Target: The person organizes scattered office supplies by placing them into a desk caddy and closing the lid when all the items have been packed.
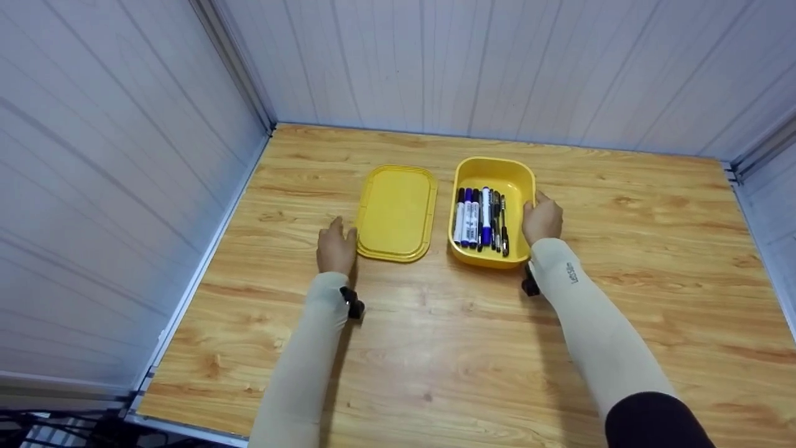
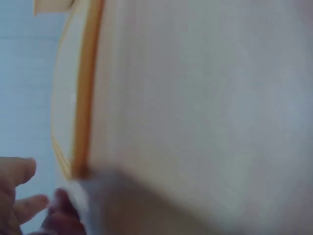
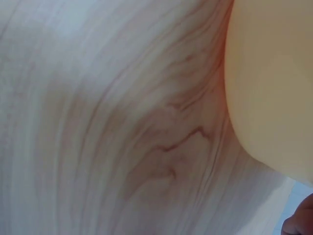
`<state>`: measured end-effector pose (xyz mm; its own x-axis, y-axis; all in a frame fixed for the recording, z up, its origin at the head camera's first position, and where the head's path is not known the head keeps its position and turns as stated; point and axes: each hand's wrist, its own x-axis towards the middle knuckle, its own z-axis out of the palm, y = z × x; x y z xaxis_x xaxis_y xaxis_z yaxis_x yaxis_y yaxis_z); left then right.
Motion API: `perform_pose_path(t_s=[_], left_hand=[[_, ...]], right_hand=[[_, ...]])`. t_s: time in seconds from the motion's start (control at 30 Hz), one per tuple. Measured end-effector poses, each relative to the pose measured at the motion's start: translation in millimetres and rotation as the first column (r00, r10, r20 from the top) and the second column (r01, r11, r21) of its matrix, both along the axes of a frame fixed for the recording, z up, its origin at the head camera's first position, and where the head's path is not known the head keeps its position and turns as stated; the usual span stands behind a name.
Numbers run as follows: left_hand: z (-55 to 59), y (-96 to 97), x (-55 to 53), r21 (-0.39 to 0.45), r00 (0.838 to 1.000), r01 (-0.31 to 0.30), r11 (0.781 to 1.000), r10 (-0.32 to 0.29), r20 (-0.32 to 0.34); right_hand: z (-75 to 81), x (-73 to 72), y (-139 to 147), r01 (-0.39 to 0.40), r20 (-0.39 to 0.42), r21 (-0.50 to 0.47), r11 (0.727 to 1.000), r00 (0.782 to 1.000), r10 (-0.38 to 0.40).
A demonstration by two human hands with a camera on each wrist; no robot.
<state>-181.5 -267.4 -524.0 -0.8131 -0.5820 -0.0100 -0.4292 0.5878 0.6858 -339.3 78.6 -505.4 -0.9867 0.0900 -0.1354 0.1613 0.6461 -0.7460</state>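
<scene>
In the head view a yellow box (image 1: 485, 257) stands uncovered, with several pens and markers (image 1: 476, 218) lying side by side in it. My right hand (image 1: 543, 219) grips the box's right wall at the rim; in the right wrist view the box's side (image 3: 274, 88) fills the right edge, and a fingertip (image 3: 301, 220) shows below it. To the left of the box lies a yellow lid (image 1: 398, 211), flat on the table. Beside the lid's lower left edge is my left hand (image 1: 336, 247), its fingers relaxed and holding nothing, the thumb right at the edge.
The wood-grain table (image 1: 423, 348) reaches back to a pale panel wall (image 1: 398, 68), with another panel wall (image 1: 137, 155) along the left. Dark cables (image 1: 68, 423) hang past the table's front left corner. A small camera sits on each wrist.
</scene>
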Motion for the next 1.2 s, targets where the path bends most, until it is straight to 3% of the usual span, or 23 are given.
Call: perform_pose_path(t_s=[0.13,0.33,0.53,0.6,0.7,0.77,0.83,0.93,1.0,1.1,1.2], left_hand=[[-7.9,-2.2,6.9,0.002,1.000,-0.019,1.000,0.019,0.000],[-11.6,-1.1,2.7,0.077,0.993,-0.093,0.993,0.098,-0.062],[-11.6,-3.8,2.8,0.155,0.984,-0.146,0.977,0.159,-0.078],[-12.6,-2.9,4.4,0.179,0.983,-0.147,0.973,0.163,-0.079],[-14.9,0.5,7.9,0.188,0.984,-0.142,0.972,0.159,-0.080],[-15.4,0.5,15.6,0.194,0.981,-0.157,0.968,0.176,-0.084],[-16.0,1.0,23.2,0.210,0.976,-0.177,0.962,0.198,-0.087],[-16.7,3.3,34.3,0.239,0.969,-0.205,0.949,0.232,-0.091],[-17.6,7.9,40.6,0.254,0.962,-0.222,0.941,0.254,-0.099],[-20.6,20.3,50.5,0.258,0.958,-0.240,0.936,0.271,-0.092],[-24.2,35.5,60.7,0.272,0.960,-0.242,0.931,0.271,-0.074]], right_hand=[[-1.9,-0.2,1,0.007,-0.009,-0.005,1.000,1.000,-0.007],[-0.4,-4.3,0,-0.010,-0.064,0.068,0.998,0.998,0.014],[14.5,-7.3,1,-0.025,0.055,0.071,0.997,0.998,0.022],[21.4,-8.1,1,-0.015,0.030,0.071,0.997,0.999,0.013],[34.0,-12.3,-7,-0.029,-0.113,0.095,0.995,0.993,0.040],[42.9,-17.5,-24,-0.127,-0.217,0.119,0.985,0.965,0.151],[51.4,-22.9,-47,-0.256,-0.269,0.185,0.949,0.915,0.299],[57.8,-29.8,-83,-0.431,-0.274,0.288,0.855,0.819,0.505],[57.3,-31.8,-104,-0.506,-0.236,0.334,0.796,0.773,0.590],[48.0,-29.8,-123,-0.564,-0.170,0.381,0.733,0.736,0.655],[33.4,-23.6,-126,-0.580,-0.095,0.448,0.681,0.726,0.681]])
